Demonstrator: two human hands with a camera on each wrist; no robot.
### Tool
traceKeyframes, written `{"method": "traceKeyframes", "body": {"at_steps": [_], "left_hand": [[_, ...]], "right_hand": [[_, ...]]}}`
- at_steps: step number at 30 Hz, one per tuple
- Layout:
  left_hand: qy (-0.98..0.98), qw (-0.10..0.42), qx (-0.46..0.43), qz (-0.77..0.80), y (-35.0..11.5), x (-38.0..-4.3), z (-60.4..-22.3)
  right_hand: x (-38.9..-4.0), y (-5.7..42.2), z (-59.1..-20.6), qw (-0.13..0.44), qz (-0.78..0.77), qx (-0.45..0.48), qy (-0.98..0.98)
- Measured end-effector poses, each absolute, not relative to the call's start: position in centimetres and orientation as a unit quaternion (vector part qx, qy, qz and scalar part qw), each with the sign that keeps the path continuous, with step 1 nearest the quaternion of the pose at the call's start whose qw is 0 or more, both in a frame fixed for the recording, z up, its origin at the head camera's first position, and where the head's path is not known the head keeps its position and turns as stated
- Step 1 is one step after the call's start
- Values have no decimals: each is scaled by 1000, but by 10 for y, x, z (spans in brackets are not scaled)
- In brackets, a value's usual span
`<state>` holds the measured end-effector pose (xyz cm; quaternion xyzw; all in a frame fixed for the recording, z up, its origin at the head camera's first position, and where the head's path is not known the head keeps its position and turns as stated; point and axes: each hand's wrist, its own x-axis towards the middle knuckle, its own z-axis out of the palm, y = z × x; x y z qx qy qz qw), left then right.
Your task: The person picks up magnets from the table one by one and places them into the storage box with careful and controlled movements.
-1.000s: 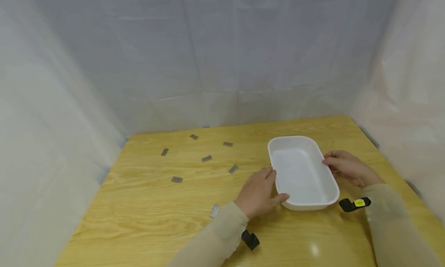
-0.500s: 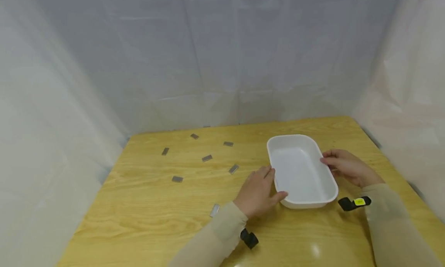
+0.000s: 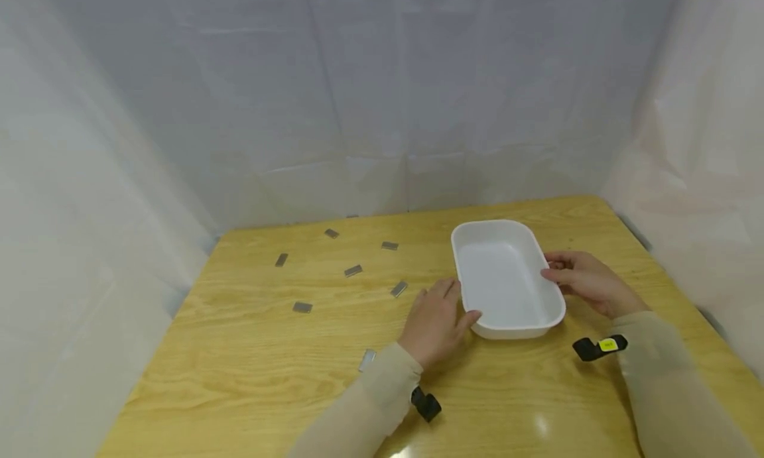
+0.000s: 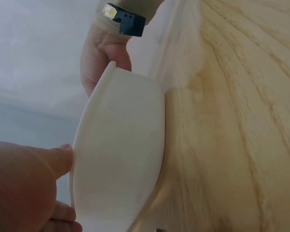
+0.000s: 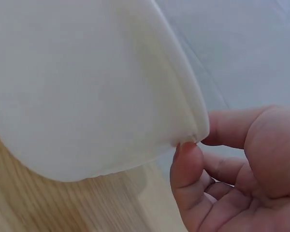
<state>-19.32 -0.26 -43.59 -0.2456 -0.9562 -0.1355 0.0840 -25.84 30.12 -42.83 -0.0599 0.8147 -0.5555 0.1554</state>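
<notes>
A deep white plastic tray (image 3: pixel 507 279) with rounded corners stands right of the middle of the wooden table, and nothing lies in it. My right hand (image 3: pixel 587 282) pinches its right rim between thumb and fingers; the right wrist view shows the thumb (image 5: pixel 187 166) pressed under the lip. At the near left corner, my left hand (image 3: pixel 436 322) holds the tray with the thumb over the rim and the fingers along the left side. In the left wrist view the tray's outer wall (image 4: pixel 121 145) appears side-on, close over the wood.
Several small grey flat rectangular pieces lie scattered to the left, among them one (image 3: pixel 302 307) toward the front and one (image 3: pixel 398 289) between the others and the tray. Another piece (image 3: pixel 367 360) lies beside my left sleeve. White sheeting (image 3: pixel 358 100) surrounds the table (image 3: pixel 239 378).
The tray has shifted left and slightly away from me, with both hands moving along on its rim. The grey pieces stay where they were.
</notes>
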Motion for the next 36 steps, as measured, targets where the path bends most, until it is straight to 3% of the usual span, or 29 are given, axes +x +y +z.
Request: {"method": "traceKeyframes", "body": {"at_steps": [14, 27, 36], "left_hand": [[-964, 43, -220, -142, -61, -197, -400], [-982, -32, -159, -100, -142, -173, -413], [-980, -92, -149, -94, -167, -163, -426]], "right_hand": [[-262, 291, -421, 177, -548, -50, 816], [-264, 296, -417, 198, -533, -47, 821], [-265, 294, -417, 203, -545, -50, 812]]}}
